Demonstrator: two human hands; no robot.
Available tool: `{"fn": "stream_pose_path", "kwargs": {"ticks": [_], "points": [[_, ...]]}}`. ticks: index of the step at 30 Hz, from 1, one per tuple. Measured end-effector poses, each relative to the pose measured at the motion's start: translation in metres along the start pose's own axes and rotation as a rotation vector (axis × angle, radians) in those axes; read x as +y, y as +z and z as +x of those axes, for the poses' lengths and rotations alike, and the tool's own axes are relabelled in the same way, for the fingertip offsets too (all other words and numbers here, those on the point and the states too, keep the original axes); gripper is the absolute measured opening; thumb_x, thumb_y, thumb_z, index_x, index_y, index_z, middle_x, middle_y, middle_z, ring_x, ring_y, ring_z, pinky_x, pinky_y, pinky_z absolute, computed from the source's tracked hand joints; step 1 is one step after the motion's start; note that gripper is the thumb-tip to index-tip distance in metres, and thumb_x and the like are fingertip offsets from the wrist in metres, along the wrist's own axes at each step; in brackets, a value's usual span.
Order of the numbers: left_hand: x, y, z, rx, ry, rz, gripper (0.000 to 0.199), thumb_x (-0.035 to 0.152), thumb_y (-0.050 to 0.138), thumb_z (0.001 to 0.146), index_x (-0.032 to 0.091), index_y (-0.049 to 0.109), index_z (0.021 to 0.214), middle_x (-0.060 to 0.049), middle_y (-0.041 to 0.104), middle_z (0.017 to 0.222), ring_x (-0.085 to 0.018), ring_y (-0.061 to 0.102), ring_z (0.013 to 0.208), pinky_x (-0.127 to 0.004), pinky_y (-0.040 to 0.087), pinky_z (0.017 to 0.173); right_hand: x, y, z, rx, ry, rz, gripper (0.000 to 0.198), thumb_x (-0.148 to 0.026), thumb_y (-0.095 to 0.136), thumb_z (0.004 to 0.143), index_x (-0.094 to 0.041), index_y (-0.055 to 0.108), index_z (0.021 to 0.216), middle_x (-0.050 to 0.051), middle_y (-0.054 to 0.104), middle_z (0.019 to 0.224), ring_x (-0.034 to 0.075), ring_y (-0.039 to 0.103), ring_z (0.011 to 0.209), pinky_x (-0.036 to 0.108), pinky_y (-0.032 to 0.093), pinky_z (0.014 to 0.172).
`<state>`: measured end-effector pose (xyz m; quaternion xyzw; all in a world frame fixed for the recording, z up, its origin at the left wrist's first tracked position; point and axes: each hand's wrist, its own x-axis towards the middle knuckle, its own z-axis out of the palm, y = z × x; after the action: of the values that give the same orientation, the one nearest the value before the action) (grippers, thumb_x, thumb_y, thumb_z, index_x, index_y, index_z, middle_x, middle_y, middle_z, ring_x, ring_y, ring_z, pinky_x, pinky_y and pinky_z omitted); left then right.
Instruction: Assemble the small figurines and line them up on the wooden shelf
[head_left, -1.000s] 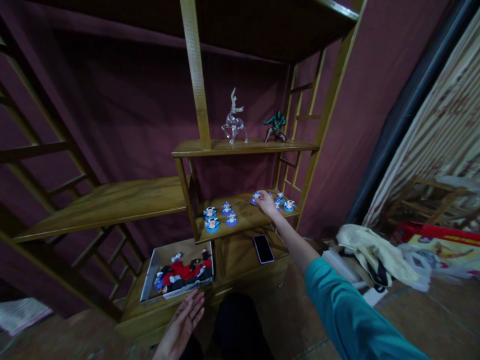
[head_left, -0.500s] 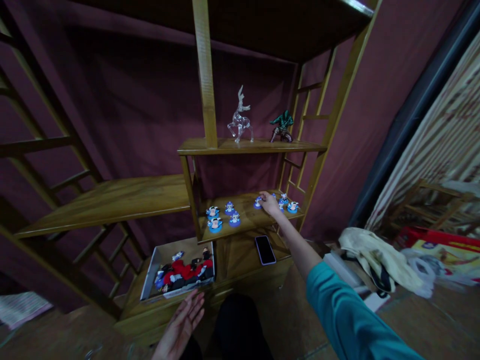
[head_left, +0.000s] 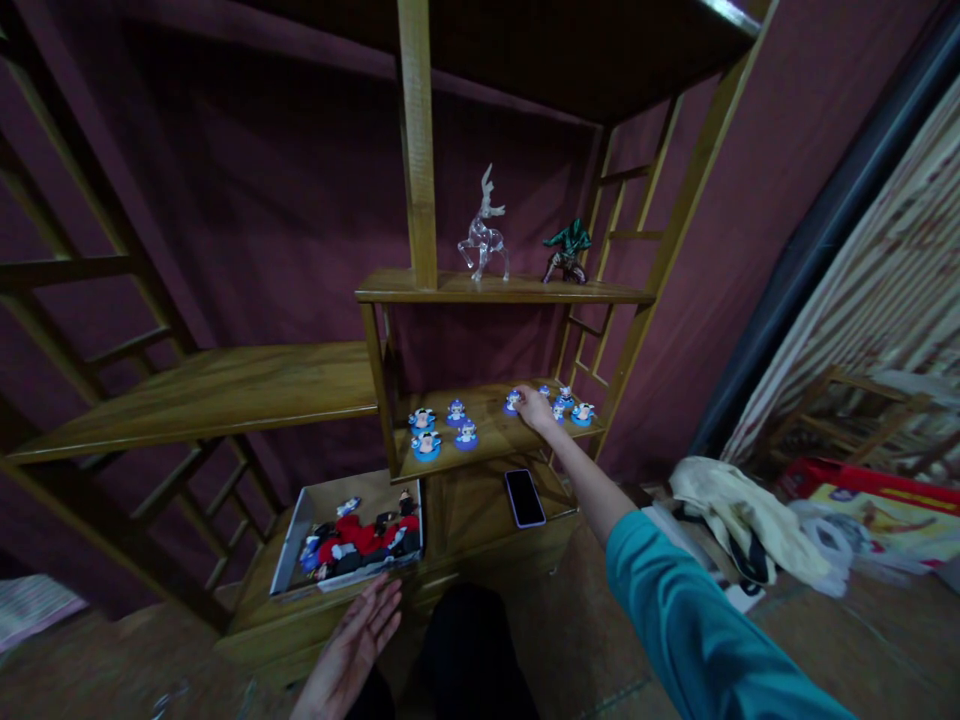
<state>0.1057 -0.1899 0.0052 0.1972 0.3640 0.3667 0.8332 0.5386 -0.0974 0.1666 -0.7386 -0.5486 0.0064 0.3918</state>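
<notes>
On the lower wooden shelf (head_left: 495,432), my right hand (head_left: 535,410) has its fingers closed on a small purple-and-white figurine (head_left: 513,402) with a round base. To the right of that hand stand several similar figurines, among them a blue-based one (head_left: 583,413). At the shelf's left part are two blue-based figurines (head_left: 426,445) and two purple-based figurines (head_left: 466,435). My left hand (head_left: 361,628) is palm up with fingers apart, holding nothing. It is just in front of an open cardboard box (head_left: 288,545) with red, black and blue figures in it.
A phone (head_left: 525,498) lies on the ledge under the shelf. Above, a clear deer figurine (head_left: 484,235) and a dark green figure (head_left: 568,252) stand on the upper shelf (head_left: 517,292). At right on the floor are a cream cloth (head_left: 739,505) and a red-and-yellow box (head_left: 892,515).
The camera view has shifted slightly. My right hand stays at the purple-and-white figurine, its fingers now more plainly on it. My left hand remains open near the cardboard box.
</notes>
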Motion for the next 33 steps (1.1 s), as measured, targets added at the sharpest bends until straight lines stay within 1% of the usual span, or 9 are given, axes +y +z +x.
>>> {"fn": "stream_pose_path", "kwargs": {"ticks": [11, 14, 17, 21, 23, 26, 28, 30, 33], "points": [[-0.001, 0.000, -0.004, -0.016, 0.031, 0.023, 0.051, 0.019, 0.062, 0.073, 0.022, 0.052, 0.123, -0.010, 0.055, 0.127, -0.025, 0.042, 0.123, -0.040, 0.034, 0.103, -0.019, -0.010, -0.018, 0.028, -0.040, -0.019, 0.043, -0.009, 0.053, 0.073, -0.018, 0.054, 0.115, 0.008, 0.064, 0.101, 0.019, 0.059, 0.095, 0.032, 0.042, 0.090], [-0.001, -0.002, -0.003, -0.017, 0.034, 0.023, 0.049, 0.019, 0.062, 0.074, 0.022, 0.053, 0.122, -0.010, 0.055, 0.127, -0.025, 0.041, 0.123, -0.039, 0.033, 0.103, -0.021, -0.033, -0.019, 0.095, -0.085, 0.004, 0.043, -0.010, 0.051, 0.074, -0.018, 0.055, 0.115, 0.009, 0.061, 0.109, 0.019, 0.056, 0.100, 0.034, 0.040, 0.094], [-0.001, -0.005, -0.003, -0.034, 0.040, 0.025, 0.046, 0.019, 0.062, 0.074, 0.021, 0.055, 0.119, -0.010, 0.054, 0.127, -0.025, 0.042, 0.123, -0.040, 0.034, 0.102, -0.017, -0.068, -0.021, 0.208, -0.089, 0.096, 0.033, -0.012, 0.047, 0.076, -0.018, 0.061, 0.106, 0.009, 0.064, 0.103, 0.019, 0.059, 0.094, 0.035, 0.043, 0.091], [-0.001, -0.008, -0.003, -0.026, 0.065, 0.033, 0.045, 0.018, 0.062, 0.074, 0.021, 0.056, 0.118, -0.010, 0.055, 0.126, -0.026, 0.046, 0.119, -0.041, 0.036, 0.100, -0.016, -0.102, -0.045, 0.245, -0.012, 0.392, 0.025, -0.024, 0.052, 0.076, -0.017, 0.064, 0.097, 0.008, 0.067, 0.095, 0.019, 0.061, 0.086, 0.036, 0.047, 0.083], [-0.002, -0.009, -0.003, -0.009, 0.090, 0.035, 0.045, 0.018, 0.063, 0.073, 0.021, 0.056, 0.117, -0.010, 0.057, 0.124, -0.025, 0.049, 0.117, -0.040, 0.039, 0.098, -0.023, -0.103, -0.072, 0.170, 0.041, 0.616, 0.026, -0.029, 0.056, 0.074, -0.016, 0.063, 0.095, 0.010, 0.067, 0.093, 0.018, 0.062, 0.083, 0.034, 0.049, 0.078], [-0.003, -0.011, -0.004, 0.027, 0.129, 0.028, 0.043, 0.015, 0.063, 0.072, 0.020, 0.058, 0.114, -0.011, 0.060, 0.119, -0.023, 0.055, 0.110, -0.037, 0.043, 0.093, -0.039, -0.081, -0.126, -0.114, 0.146, 0.864, 0.029, -0.035, 0.061, 0.073, -0.018, 0.064, 0.096, 0.009, 0.067, 0.095, 0.017, 0.062, 0.078, 0.032, 0.050, 0.076], [-0.003, -0.014, -0.004, 0.076, 0.152, 0.009, 0.039, 0.011, 0.064, 0.071, 0.017, 0.060, 0.109, -0.012, 0.063, 0.112, -0.022, 0.059, 0.104, -0.034, 0.046, 0.089, -0.051, -0.056, -0.165, -0.346, 0.191, 0.942, 0.031, -0.036, 0.064, 0.072, -0.020, 0.064, 0.098, 0.008, 0.067, 0.096, 0.017, 0.062, 0.083, 0.034, 0.049, 0.078], [0.000, -0.016, -0.002, 0.186, 0.172, -0.027, 0.035, 0.006, 0.062, 0.070, 0.015, 0.061, 0.103, -0.012, 0.067, 0.101, -0.020, 0.063, 0.095, -0.031, 0.049, 0.083, -0.064, -0.025, -0.198, -0.558, 0.216, 0.950, 0.030, -0.038, 0.066, 0.071, -0.021, 0.066, 0.095, 0.008, 0.067, 0.093, 0.019, 0.062, 0.082, 0.035, 0.050, 0.076], [0.010, -0.020, 0.005, 0.392, 0.168, -0.079, 0.027, 0.003, 0.058, 0.072, 0.015, 0.061, 0.096, -0.009, 0.068, 0.083, -0.016, 0.066, 0.075, -0.026, 0.051, 0.066, -0.086, 0.024, -0.231, -0.743, 0.246, 0.985, 0.027, -0.040, 0.066, 0.070, -0.024, 0.067, 0.092, 0.007, 0.067, 0.092, 0.018, 0.062, 0.079, 0.036, 0.050, 0.075]]}}
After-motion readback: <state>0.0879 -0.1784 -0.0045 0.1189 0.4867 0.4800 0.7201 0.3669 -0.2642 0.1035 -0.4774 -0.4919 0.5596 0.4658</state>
